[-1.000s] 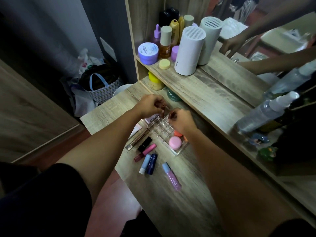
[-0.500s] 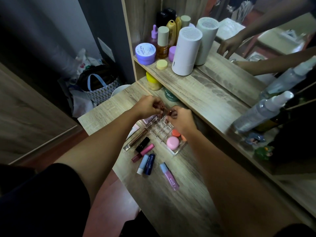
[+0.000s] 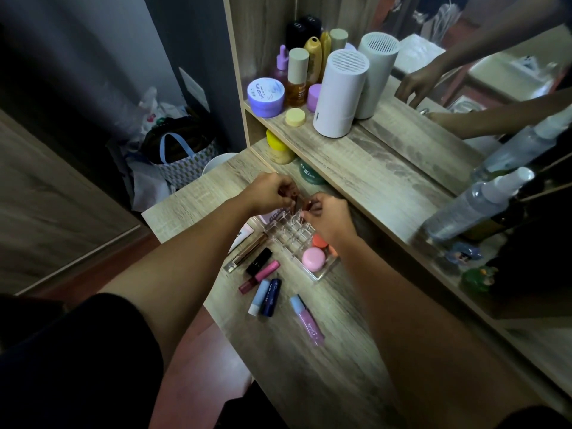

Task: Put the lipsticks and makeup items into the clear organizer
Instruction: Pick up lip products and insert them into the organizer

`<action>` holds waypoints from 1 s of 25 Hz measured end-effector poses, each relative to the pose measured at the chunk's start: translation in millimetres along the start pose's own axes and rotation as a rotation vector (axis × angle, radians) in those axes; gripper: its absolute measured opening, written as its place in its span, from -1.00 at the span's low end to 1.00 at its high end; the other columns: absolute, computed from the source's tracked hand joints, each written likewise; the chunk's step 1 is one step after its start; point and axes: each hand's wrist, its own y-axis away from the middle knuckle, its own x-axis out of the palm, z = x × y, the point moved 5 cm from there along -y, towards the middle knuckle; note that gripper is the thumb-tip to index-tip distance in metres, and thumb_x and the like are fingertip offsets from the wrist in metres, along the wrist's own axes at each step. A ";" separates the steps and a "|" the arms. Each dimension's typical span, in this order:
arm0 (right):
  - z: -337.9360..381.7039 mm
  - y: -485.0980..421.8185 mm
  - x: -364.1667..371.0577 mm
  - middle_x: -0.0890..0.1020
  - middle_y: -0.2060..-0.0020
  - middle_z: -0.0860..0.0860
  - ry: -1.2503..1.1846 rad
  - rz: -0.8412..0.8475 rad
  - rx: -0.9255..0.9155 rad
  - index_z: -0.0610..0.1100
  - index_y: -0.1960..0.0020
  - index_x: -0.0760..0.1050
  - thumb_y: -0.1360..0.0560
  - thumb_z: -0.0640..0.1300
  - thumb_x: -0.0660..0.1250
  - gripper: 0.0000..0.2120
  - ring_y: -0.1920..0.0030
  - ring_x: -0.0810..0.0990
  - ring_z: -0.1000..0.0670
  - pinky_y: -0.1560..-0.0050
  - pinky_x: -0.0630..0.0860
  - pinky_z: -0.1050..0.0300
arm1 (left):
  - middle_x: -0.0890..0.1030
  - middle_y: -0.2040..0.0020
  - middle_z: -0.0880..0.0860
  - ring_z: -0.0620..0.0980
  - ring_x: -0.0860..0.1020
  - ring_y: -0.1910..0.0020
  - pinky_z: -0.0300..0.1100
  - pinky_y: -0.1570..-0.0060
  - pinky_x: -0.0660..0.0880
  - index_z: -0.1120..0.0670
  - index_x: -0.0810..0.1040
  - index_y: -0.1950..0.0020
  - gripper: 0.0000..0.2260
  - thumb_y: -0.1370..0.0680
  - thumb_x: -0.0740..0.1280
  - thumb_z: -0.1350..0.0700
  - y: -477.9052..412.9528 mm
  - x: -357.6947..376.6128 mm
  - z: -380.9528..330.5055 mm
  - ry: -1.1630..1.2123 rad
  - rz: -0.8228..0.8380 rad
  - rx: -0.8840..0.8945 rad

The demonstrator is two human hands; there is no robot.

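Our left hand [image 3: 272, 193] and right hand [image 3: 328, 215] meet above the far end of the clear organizer [image 3: 297, 239], fingers pinched together on a small reddish-brown item [image 3: 300, 201]. It is mostly hidden by our fingers, so we cannot tell what it is or which hand really holds it. The organizer's grid of slots looks empty where we can see it; a pink round pot [image 3: 313, 258] and an orange one [image 3: 320, 241] sit in its near end.

Against a second ago, our hands sit in much the same place and the loose things lie unmoved.

On the table [image 3: 309, 366], left of the organizer, lie a gold tube [image 3: 247, 252], a black lipstick [image 3: 259, 261], a pink tube [image 3: 260, 276], a pale blue stick [image 3: 258, 297], a navy stick [image 3: 271, 297] touching it, and apart, a pink gloss [image 3: 307, 320]. The table's left edge runs close beside them; the near stretch of table is bare wood.
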 end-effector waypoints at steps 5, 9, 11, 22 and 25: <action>1.8 2.2 -2.0 0.60 0.27 0.01 0.014 0.023 0.009 -0.21 -0.04 0.55 -0.40 -0.26 0.45 -0.77 0.21 0.57 0.05 0.05 0.56 0.15 | 0.70 0.07 0.16 0.05 0.64 0.07 -0.19 0.03 0.51 0.17 0.62 0.00 -0.78 -0.37 0.46 0.23 0.0 1.2 -0.2 0.013 0.020 -0.001; 6.6 6.8 -8.9 0.62 0.23 -0.01 0.028 -0.010 0.009 -0.23 -0.11 0.53 -0.39 -0.24 0.47 -0.69 0.17 0.60 0.03 -0.02 0.58 0.13 | 0.69 0.05 0.16 0.06 0.63 0.06 -0.16 -0.01 0.52 0.16 0.60 -0.02 -0.76 -0.37 0.46 0.23 1.9 0.5 1.2 0.017 0.020 -0.013; 8.2 12.4 -14.1 0.65 0.09 -0.08 0.031 -0.028 0.031 -0.23 -0.17 0.50 -0.40 -0.23 0.47 -0.63 0.06 0.62 -0.02 -0.11 0.58 0.05 | 0.69 0.03 0.16 0.06 0.63 0.04 -0.17 -0.02 0.51 0.17 0.59 -0.04 -0.74 -0.37 0.47 0.22 5.2 -2.8 1.8 0.015 0.006 -0.022; -15.5 110.1 13.4 0.62 -0.01 -0.21 0.114 -0.053 0.020 -0.20 -0.05 0.52 -0.43 -0.20 0.40 -0.79 0.03 0.61 -0.18 -0.08 0.54 0.00 | 0.69 0.06 0.16 0.08 0.61 0.08 -0.23 0.08 0.43 0.19 0.63 0.00 -0.82 -0.46 0.41 0.12 117.5 26.5 52.2 -0.024 -0.100 -0.221; -32.1 137.8 48.4 0.60 -0.09 -0.22 0.336 0.193 0.061 -0.22 -0.15 0.47 -0.47 -0.11 0.36 -0.69 -0.10 0.58 -0.19 -0.09 0.51 0.04 | 0.61 -0.03 0.27 0.21 0.57 -0.02 -0.07 -0.02 0.45 0.22 0.58 -0.07 -0.77 -0.46 0.38 0.14 140.0 41.5 67.1 -0.160 -0.118 -0.265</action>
